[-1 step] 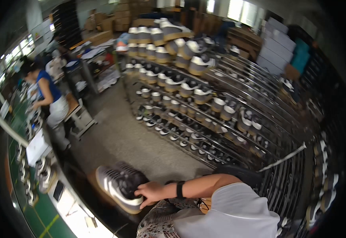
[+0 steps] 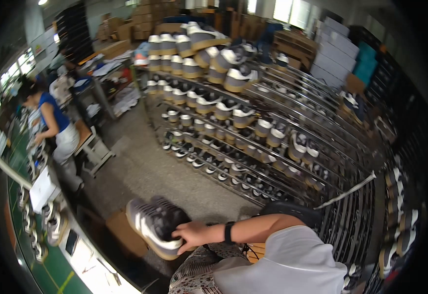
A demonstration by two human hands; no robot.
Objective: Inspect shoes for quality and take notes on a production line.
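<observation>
A person, seen from a camera on their own head, is reaching an arm across their body and gripping a pair of grey sneakers (image 2: pixel 156 226) with white side stripes and tan soles. The arm enters from the lower right, so it looks like the right hand (image 2: pixel 194 235), fingers closed around the heel ends of the pair; a dark wristband (image 2: pixel 229 232) sits on that wrist. The left hand is not showing.

The pair is hanging low, just left of the person's patterned lap and well short of the tall metal rack (image 2: pixel 292 147), which is filling the middle and right of the view. Judging by this, the shoes are in hand but not yet set down anywhere. The rack's upper left shelves are carrying rows of matching sneakers (image 2: pixel 199 59); its right-hand rails are mostly bare.

Left of the rack, across a stretch of grey floor, a co-worker in a blue top (image 2: pixel 52 122) is standing at a green conveyor line (image 2: pixel 47 264). A brown cardboard box (image 2: pixel 125 232) is sitting just under the held pair. Cartons are stacking up behind the rack.
</observation>
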